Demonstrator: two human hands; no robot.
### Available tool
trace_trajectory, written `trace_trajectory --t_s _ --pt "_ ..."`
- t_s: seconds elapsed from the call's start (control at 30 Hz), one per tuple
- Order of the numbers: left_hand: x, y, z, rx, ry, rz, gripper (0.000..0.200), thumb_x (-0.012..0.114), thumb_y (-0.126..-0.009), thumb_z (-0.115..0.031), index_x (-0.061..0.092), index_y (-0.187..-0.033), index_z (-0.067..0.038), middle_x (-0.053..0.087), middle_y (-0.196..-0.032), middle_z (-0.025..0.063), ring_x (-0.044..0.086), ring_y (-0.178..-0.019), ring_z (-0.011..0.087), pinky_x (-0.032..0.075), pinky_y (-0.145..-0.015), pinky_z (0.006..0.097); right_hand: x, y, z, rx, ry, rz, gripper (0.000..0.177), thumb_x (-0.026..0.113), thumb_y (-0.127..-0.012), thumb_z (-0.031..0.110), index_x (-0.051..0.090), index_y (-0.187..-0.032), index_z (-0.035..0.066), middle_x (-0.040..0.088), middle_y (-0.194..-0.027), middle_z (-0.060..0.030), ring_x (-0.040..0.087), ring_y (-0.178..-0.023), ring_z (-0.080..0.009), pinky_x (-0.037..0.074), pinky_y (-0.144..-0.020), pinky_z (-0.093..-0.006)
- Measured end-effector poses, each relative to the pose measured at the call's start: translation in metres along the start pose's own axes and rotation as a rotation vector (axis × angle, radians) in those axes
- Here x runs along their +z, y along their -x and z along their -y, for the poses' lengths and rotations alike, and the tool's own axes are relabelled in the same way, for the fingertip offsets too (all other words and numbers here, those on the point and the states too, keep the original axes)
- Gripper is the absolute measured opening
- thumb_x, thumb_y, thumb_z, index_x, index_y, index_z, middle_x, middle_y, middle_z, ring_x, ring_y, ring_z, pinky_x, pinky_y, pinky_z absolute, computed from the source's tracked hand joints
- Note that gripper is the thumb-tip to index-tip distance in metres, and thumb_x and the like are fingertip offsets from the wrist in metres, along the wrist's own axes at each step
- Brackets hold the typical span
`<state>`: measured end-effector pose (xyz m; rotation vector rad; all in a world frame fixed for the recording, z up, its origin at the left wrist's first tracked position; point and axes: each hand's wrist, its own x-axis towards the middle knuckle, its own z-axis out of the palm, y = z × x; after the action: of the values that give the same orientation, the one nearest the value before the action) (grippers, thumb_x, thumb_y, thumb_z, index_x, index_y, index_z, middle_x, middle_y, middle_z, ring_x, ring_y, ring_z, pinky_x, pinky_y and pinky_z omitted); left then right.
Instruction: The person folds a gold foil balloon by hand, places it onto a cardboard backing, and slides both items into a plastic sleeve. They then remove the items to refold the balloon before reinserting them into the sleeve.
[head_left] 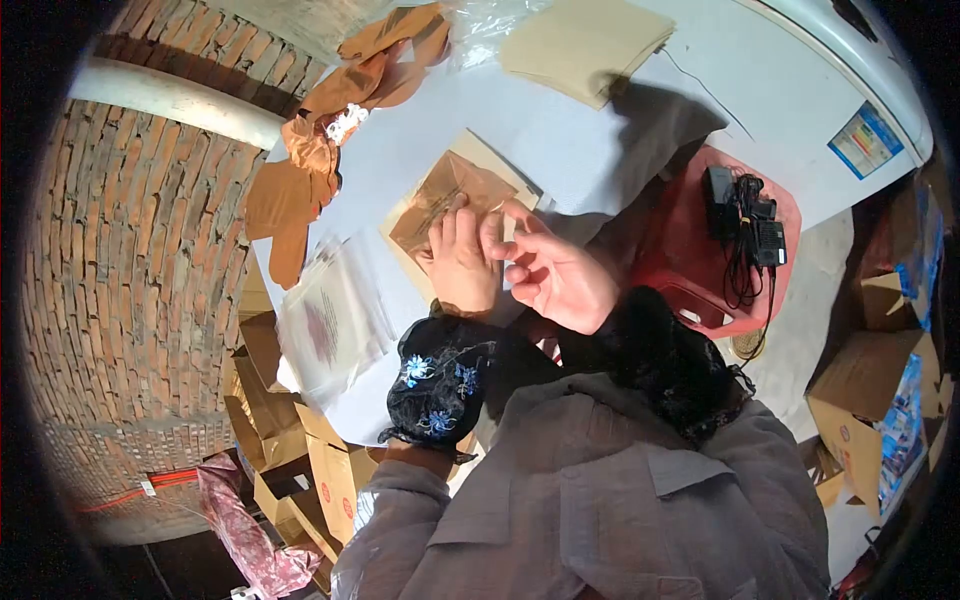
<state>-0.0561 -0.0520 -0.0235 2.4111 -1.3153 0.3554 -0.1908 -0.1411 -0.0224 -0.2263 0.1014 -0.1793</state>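
A thin brown garment [465,180], like folded stockings, lies over a beige card [519,178] on the white table. My left hand [463,262] rests on it palm down, its fingers flat across the cloth and card. Close beside it, my right hand [560,272] is turned palm up, with fingers loosely curled and apart and nothing seen in them. The fingertips of the two hands come near each other at the card's lower right. Black sleeve covers reach both wrists, the left one [440,385] with blue flowers.
More brown stockings [290,205] lie along the table's left edge, above clear plastic sleeves [335,320]. At the far side sits a stack of beige cards [585,45]. A red stool [680,240] at right holds black adapters and cables [748,235]. Cardboard boxes [855,400] stand on both sides.
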Motion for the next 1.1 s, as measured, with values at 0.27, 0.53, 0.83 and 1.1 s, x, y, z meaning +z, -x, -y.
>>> trace_trajectory --t_s 0.27,0.53,0.83,1.1 --pt "0.004 0.002 0.0 0.004 -0.022 -0.038 0.037 0.059 -0.09 -0.03 0.052 -0.123 -0.013 0.057 -0.132 0.004 0.052 -0.122 0.0291 0.037 -0.091 0.0525 0.001 -0.003 -0.002 0.003 0.05 -0.073 0.053 0.056 -0.095 0.026 0.036 -0.144 0.025 0.064 -0.094 -0.0013 0.047 -0.067 -0.0061 0.038 -0.06 -0.0202" --pt "-0.006 0.0 -0.002 -0.071 0.168 -0.002 0.044 0.056 -0.09 -0.02 0.049 -0.133 -0.009 0.058 -0.127 0.0153 0.054 -0.117 0.0336 0.042 -0.093 0.0455 0.016 -0.022 0.005 0.072 0.252 -0.029 0.025 0.053 -0.097 0.035 0.051 -0.118 0.023 0.068 -0.085 -0.002 0.043 -0.055 -0.0034 0.031 -0.051 -0.0175" --pt "-0.008 0.0 -0.001 0.011 0.308 -0.074 0.052 0.057 -0.087 -0.016 0.046 -0.138 -0.012 0.061 -0.12 0.0167 0.058 -0.109 0.0364 0.048 -0.089 0.0435 0.023 -0.029 0.003 0.051 0.477 -0.098 0.011 0.052 -0.094 0.03 0.049 -0.1 0.021 0.067 -0.074 -0.0056 0.041 -0.045 -0.0033 0.029 -0.04 -0.0195" --pt "-0.006 -0.003 0.006 0.028 0.382 -0.038 0.063 0.061 -0.082 -0.011 0.044 -0.142 -0.015 0.061 -0.124 0.0154 0.056 -0.112 0.0354 0.046 -0.095 0.043 0.031 -0.028 -0.008 -0.083 0.534 -0.14 0.019 0.052 -0.096 0.036 0.05 -0.104 0.019 0.058 -0.07 0.0002 0.042 -0.047 -0.0042 0.027 -0.041 -0.02"
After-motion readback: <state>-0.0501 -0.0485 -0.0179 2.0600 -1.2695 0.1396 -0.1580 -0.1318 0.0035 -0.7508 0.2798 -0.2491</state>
